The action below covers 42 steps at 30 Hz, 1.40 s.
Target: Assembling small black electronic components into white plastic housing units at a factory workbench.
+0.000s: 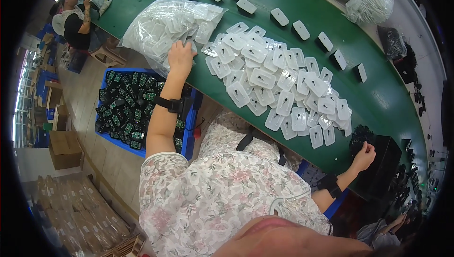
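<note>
My left hand rests at the near edge of a clear plastic bag full of white plastic pieces, its fingers curled on the film. Beside the bag, a wide heap of translucent white rectangular covers spreads over the table, many with a small black piece at the middle. Off to the right, my right hand is pinched closed next to a pile of small black parts. What its fingertips hold is too small to make out. A black box stands just beyond that hand.
White-topped black units line the green table's far side. A blue crate of black housings with green circuit boards stands on the floor at left. Bundled white parts lie at the back. Another person sits at far left.
</note>
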Each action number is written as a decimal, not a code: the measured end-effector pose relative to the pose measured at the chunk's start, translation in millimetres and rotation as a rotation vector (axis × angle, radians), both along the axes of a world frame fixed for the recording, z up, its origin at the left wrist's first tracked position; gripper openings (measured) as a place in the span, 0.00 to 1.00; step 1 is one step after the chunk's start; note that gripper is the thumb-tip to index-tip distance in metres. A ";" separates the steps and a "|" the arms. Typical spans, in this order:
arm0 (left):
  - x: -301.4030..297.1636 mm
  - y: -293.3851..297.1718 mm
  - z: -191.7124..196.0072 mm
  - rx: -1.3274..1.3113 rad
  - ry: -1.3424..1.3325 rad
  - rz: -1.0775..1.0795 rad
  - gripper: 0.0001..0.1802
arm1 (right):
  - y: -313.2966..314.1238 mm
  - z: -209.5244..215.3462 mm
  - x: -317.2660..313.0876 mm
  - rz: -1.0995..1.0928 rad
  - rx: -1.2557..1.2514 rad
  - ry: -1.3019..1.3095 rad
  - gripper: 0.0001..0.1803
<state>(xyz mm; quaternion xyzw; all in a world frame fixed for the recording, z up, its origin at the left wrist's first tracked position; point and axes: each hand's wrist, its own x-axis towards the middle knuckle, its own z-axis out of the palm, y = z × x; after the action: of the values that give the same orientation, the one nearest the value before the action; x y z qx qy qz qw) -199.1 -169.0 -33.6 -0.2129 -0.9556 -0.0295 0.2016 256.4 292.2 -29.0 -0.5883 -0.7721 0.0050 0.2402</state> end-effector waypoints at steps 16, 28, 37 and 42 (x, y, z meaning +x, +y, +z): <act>-30.4 -9.4 -10.9 -0.465 0.312 -0.277 0.03 | 1.7 -4.3 -6.9 0.036 0.018 0.356 0.12; -51.2 -18.6 -9.0 0.418 0.066 0.025 0.12 | -20.4 -20.5 -14.9 0.140 -0.063 0.560 0.10; 68.0 15.2 49.9 0.952 -0.364 -0.096 0.08 | -93.3 10.9 -65.9 0.484 -0.531 0.958 0.08; 161.5 81.4 49.2 0.955 -0.868 -0.534 0.09 | -170.6 47.8 -133.4 0.894 -0.965 1.012 0.06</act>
<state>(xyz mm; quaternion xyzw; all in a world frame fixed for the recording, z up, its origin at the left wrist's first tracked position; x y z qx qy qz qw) -37.5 -87.6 15.6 -0.2975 -0.7471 -0.5774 -0.1412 123.0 121.6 18.7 -0.1910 -0.6447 0.6948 0.2552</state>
